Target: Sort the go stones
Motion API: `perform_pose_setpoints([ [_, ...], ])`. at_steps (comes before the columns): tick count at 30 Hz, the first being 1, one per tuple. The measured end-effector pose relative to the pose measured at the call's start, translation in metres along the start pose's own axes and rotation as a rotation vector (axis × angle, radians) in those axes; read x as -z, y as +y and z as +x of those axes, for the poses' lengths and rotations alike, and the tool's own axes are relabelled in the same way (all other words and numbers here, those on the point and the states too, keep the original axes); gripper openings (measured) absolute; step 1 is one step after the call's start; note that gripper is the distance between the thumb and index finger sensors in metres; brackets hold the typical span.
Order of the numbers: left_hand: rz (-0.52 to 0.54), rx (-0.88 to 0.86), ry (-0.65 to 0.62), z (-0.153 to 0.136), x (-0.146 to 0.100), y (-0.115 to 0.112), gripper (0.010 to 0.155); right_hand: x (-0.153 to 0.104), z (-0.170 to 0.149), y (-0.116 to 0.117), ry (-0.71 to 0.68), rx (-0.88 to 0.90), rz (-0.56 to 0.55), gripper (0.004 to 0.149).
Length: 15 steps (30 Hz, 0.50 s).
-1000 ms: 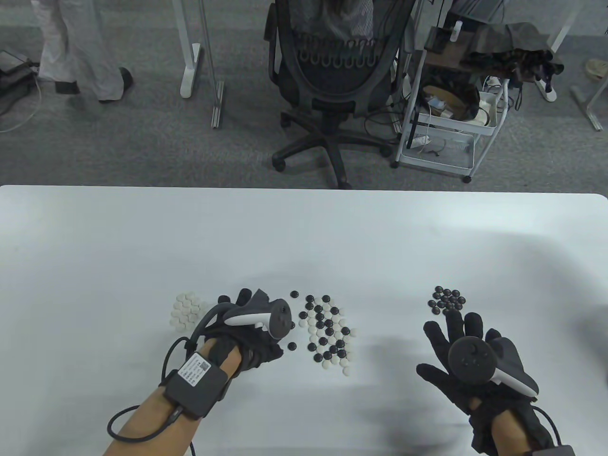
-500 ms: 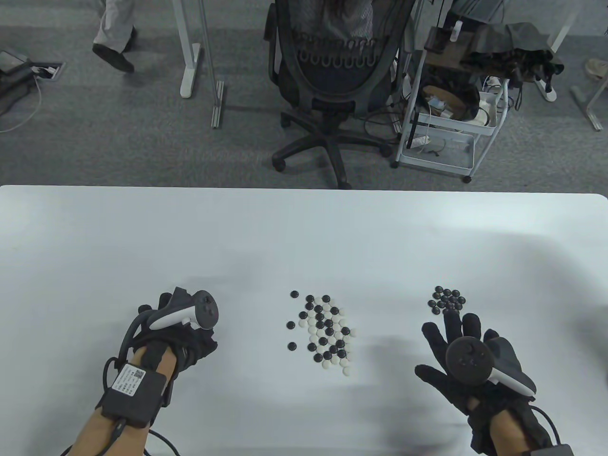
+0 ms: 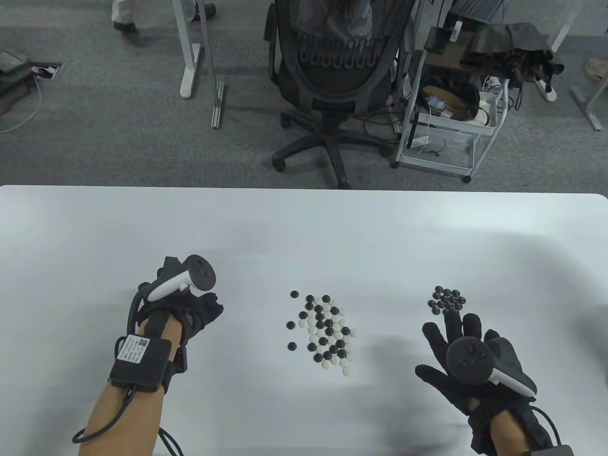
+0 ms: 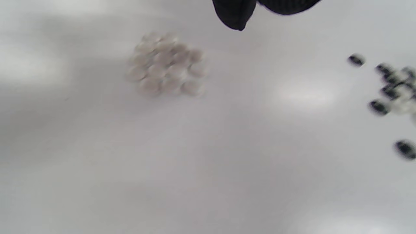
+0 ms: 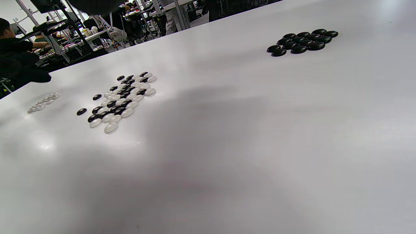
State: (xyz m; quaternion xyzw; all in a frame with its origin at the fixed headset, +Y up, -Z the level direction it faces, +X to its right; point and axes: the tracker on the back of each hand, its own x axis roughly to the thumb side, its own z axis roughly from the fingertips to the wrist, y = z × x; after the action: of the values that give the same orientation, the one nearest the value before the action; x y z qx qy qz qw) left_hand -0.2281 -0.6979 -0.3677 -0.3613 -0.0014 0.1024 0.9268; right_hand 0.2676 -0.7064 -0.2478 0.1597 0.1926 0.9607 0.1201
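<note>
Nearest the bottom edge of the table view, the right hand (image 3: 468, 351) lay low at the lower right, palm down over the white table (image 3: 304, 228), fingers straight and spread apart, gripping nothing. Over at the lower left, the left hand (image 3: 187, 304) hovered with its fingers curled under; whether it pinched a stone, the frames could not tell — the tracker (image 3: 185, 280) on its back hid the fingertips, and the left wrist view was blurred, showing only one dark fingertip (image 4: 235, 14) at the top edge.

Between the hands, centre frame, sat the mixed pile (image 3: 325, 332) of black and white stones, with three black strays at its left side. Just above the right hand's fingertips was the black cluster (image 3: 446, 300), tight and all dark. The white cluster (image 4: 165, 66) was hidden under the left hand in the table view, but showed in the upper middle of the left wrist view, well apart from the mixed pile.

Beyond the table's far edge stood an office chair (image 3: 332, 71) and, to its right, a white cart (image 3: 451, 109).
</note>
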Motion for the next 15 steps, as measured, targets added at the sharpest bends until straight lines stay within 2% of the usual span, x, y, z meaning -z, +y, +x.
perform_pose_setpoints([
  [3,-0.005,-0.012,-0.076,0.029,0.003,0.009,0.068,0.0,0.0,0.0,0.0,0.002,-0.003,0.084],
  [5,-0.022,0.039,-0.127,0.059,0.008,0.008,0.068,0.0,0.0,0.0,0.001,0.003,-0.002,0.084],
  [11,-0.103,0.226,-0.271,0.15,0.032,-0.019,0.068,0.0,0.0,0.0,0.004,0.005,0.001,0.084],
  [15,-0.122,0.276,-0.307,0.19,0.051,-0.029,0.067,-0.001,-0.001,-0.001,0.002,0.01,-0.002,0.084],
])
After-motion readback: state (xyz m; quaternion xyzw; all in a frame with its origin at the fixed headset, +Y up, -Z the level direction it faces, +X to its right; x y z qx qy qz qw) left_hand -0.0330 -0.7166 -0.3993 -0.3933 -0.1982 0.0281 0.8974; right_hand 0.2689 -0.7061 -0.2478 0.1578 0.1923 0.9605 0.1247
